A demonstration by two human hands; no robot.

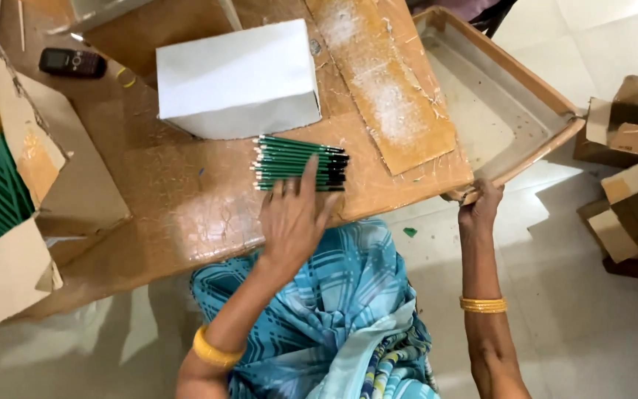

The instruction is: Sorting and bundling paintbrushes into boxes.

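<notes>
Wooden table (pixel 186 214) over pale tiled floor. Left hand (pixel 293 222) spread flat, fingers released, resting on near edge of green pencil stack (pixel 300 162) at table centre. White box (pixel 238 77) just beyond stack. Right hand (pixel 480 210) clenched on near corner of metal tray (pixel 496 111) at right. Phone (pixel 73 62) far left.

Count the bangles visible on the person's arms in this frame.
2: a yellow bangle on the left forearm, near the bottom edge, and a thinner gold bangle on the right wrist, below the right hand gripping the tray.
</notes>
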